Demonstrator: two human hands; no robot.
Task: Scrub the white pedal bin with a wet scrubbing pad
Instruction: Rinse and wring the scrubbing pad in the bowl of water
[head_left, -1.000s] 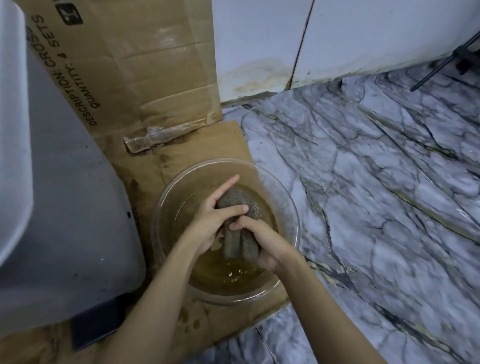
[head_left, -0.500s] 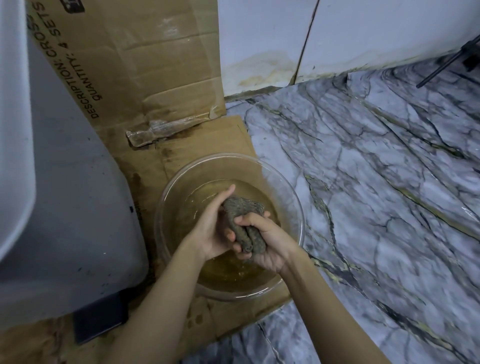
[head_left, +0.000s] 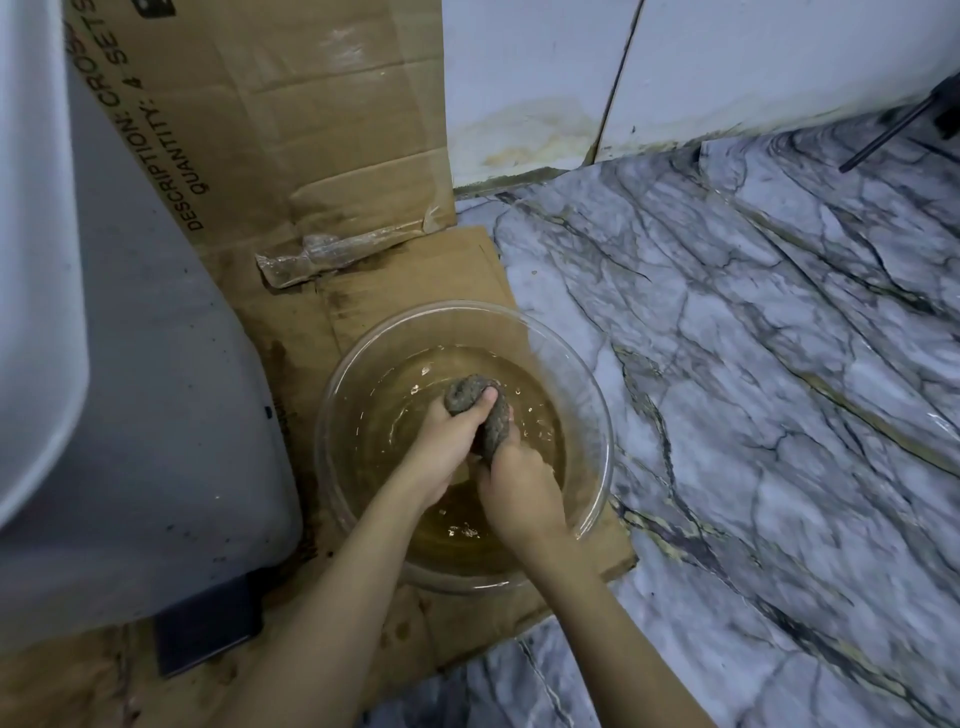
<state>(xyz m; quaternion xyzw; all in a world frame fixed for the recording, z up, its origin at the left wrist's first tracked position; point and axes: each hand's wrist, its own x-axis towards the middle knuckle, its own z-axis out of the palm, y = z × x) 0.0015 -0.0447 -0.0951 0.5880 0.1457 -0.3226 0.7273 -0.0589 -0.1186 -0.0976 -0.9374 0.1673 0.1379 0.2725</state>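
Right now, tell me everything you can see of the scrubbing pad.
The scrubbing pad is grey-brown with a coarse, knobbly weave, and it looks wet. It is twisted into a tight roll and tilted, with its far end up. The left hand grips that far end, thumb across it, and the right hand grips the near end, as if wringing. It is held over murky brownish water in a clear bowl. Its middle is hidden by fingers.

the grey-white marble-patterned floor (head_left: 753, 364) with dark veins carries a flattened sheet of stained brown cardboard (head_left: 415, 270) at its left, against the wall. on the cardboard stand a round clear glass bowl (head_left: 519, 325) of brownish water and, just beside it, the white plastic pedal bin (head_left: 156, 415). a thin black leg (head_left: 893, 130) meets the floor far right.
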